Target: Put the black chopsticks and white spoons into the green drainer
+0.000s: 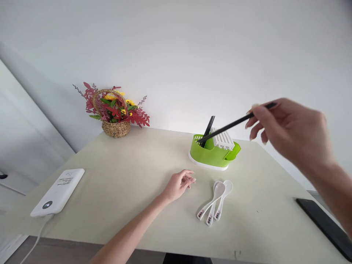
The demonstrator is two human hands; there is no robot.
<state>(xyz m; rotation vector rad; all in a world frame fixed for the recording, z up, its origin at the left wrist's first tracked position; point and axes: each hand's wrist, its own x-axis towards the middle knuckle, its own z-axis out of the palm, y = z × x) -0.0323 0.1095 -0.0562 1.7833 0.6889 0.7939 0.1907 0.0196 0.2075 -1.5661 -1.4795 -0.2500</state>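
My right hand (291,128) is raised at the right, its thumb and fingers pinched on the upper end of a black chopstick (232,125). The chopstick slants down to the left, its lower tip at the slotted left compartment of a green utensil holder (206,156). Other black chopsticks (209,124) lean upright in that compartment. On the table in front of the holder lies my left hand (177,185), its fingers loosely curled and apart, with nothing visible in them. Three white spoons (219,190) overlap just right of it, bowls pointing away from me.
A white slotted rack (222,139) sits atop the holder's right part. At the back left stands a wicker basket of artificial flowers (115,128). A white power bank (59,190) with a cable lies left, and a black phone (321,223) at the right edge of the table (123,176).
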